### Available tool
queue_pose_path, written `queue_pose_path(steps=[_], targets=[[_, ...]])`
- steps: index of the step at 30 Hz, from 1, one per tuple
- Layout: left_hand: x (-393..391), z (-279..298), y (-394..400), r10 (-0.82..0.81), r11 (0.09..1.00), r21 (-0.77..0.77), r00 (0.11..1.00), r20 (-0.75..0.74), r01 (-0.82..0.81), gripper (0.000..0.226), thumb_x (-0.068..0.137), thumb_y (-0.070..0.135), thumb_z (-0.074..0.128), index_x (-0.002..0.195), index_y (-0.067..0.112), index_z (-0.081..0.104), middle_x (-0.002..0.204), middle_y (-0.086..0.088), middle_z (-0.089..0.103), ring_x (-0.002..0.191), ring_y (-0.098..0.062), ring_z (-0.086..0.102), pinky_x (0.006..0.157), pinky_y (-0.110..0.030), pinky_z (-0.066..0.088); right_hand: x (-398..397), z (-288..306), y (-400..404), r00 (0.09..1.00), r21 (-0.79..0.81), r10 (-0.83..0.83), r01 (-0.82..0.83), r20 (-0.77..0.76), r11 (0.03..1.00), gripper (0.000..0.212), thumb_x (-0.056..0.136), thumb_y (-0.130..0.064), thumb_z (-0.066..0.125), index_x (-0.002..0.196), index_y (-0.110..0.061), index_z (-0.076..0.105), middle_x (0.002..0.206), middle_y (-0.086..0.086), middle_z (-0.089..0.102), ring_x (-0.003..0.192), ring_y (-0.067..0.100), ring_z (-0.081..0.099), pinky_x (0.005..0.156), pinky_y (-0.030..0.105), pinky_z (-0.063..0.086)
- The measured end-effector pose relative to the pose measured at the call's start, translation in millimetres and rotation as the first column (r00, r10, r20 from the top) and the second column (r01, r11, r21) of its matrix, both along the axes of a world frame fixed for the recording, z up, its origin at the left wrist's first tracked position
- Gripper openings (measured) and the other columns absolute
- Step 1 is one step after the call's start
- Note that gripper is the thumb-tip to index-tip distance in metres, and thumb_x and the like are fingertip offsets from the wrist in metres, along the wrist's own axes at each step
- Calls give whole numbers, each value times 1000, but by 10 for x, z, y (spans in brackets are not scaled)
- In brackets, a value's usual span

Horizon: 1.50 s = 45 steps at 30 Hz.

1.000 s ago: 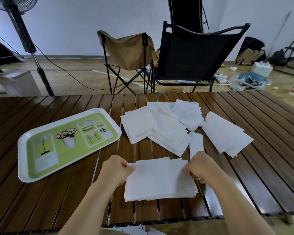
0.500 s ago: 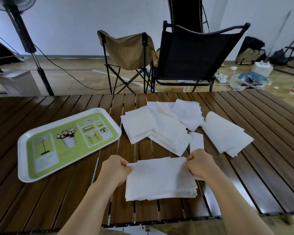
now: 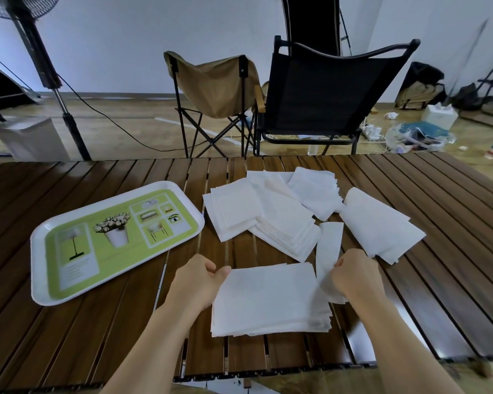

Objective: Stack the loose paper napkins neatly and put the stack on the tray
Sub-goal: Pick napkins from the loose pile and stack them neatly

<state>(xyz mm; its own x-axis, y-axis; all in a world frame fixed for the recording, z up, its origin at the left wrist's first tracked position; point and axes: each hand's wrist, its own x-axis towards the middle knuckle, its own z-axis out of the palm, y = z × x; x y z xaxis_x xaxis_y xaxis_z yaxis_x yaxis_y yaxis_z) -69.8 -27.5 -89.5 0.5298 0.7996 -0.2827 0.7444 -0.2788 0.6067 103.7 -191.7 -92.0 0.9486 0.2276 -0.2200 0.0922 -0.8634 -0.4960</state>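
While squaring the gathered pile, observe the following.

Near stack (image 3: 271, 300): at 6 o'clock on the slatted table (image 3: 450, 251), edges fanned at the right side.
Left hand (image 3: 197, 281): curled, pinching the stack's far-left corner between thumb and fingers.
Right hand (image 3: 353, 277): curled around the stack's right edge; exact finger contact hidden by paper.
Technique: press both side edges inward together, tap the long edge on the table, keep grip light to avoid creasing.
Loose napkins (image 3: 285, 220): overlapping piles from 12 to 2 o'clock, not yet gathered.
Narrow strip (image 3: 329, 243): just beyond the right hand, lying flat.
Tray (image 3: 40, 285): at 10 o'clock, well apart from the stack, holding no napkins.
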Motion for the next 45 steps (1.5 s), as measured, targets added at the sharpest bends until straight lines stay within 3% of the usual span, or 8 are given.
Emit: queue_pose_path(steps=[10, 14, 18, 23, 30, 33, 39, 45], targets=[[23, 16, 20, -45, 987, 158, 990, 134, 23, 22, 94, 33, 54, 109, 18, 58, 108, 4, 61, 91, -5, 51, 76, -19, 37, 15, 173, 6, 963, 230, 99, -158, 250, 960, 19, 87, 5, 54, 95, -12, 61, 94, 4, 66, 79, 16, 55, 66, 23, 42], [68, 92, 40, -64, 983, 183, 929, 365, -4, 19, 92, 28, 58, 110, 20, 58, 110, 6, 60, 99, -5, 54, 80, -17, 37, -38, 498, 21, 950, 429, 133, -248, 281, 868, 23, 87, 3, 55, 97, -17, 62, 88, -3, 64, 75, 5, 56, 59, 7, 34], [82, 146, 23, -141, 990, 83, 845, 515, 114, 49, 84, 41, 64, 128, 29, 46, 128, 11, 52, 119, -6, 48, 97, -23, 40, -168, 744, -3, 944, 622, 274, -328, 186, 711, 32, 87, 5, 56, 87, -24, 69, 90, -11, 70, 87, -2, 61, 72, 17, 44], [62, 201, 20, -184, 931, -117, 723, 666, 345, 73, 62, 47, 73, 125, 47, 36, 131, 8, 52, 116, -12, 57, 99, -39, 50, -271, 781, -36, 873, 574, 479, -440, 92, 691, 36, 86, 1, 59, 76, -28, 76, 86, -14, 71, 89, 7, 63, 75, 21, 46], [42, 124, 88, -290, 937, 23, 741, 606, 348, 29, 72, 50, 70, 97, 36, 62, 93, 20, 62, 90, -9, 61, 78, -31, 58, -284, 740, -37, 823, 473, 568, -510, 24, 718, 42, 88, 3, 55, 84, -33, 74, 99, -4, 68, 95, 2, 63, 74, 9, 48], [27, 104, 81, -307, 936, 30, 769, 560, 351, 22, 78, 47, 66, 95, 34, 70, 89, 14, 69, 88, -5, 64, 78, -21, 55, -281, 731, -48, 822, 444, 569, -523, 37, 727, 43, 88, 3, 56, 79, -34, 76, 97, -11, 71, 99, 7, 62, 86, 20, 50], [40, 149, 60, -256, 957, 31, 782, 569, 290, 16, 81, 35, 70, 94, 44, 65, 123, 20, 51, 116, -9, 54, 94, -37, 53, -286, 723, -48, 817, 419, 577, -517, -19, 746, 32, 82, -4, 66, 83, -34, 74, 93, -12, 68, 98, 14, 61, 82, 24, 48], [46, 266, 38, -279, 960, 200, 756, 592, 198, 25, 86, 24, 65, 105, 11, 73, 135, 21, 38, 96, 26, 42, 57, 8, 37, -288, 703, -25, 841, 394, 541, -491, -18, 777, 14, 73, -15, 77, 86, -18, 72, 96, -6, 65, 89, 15, 62, 87, 38, 52]])
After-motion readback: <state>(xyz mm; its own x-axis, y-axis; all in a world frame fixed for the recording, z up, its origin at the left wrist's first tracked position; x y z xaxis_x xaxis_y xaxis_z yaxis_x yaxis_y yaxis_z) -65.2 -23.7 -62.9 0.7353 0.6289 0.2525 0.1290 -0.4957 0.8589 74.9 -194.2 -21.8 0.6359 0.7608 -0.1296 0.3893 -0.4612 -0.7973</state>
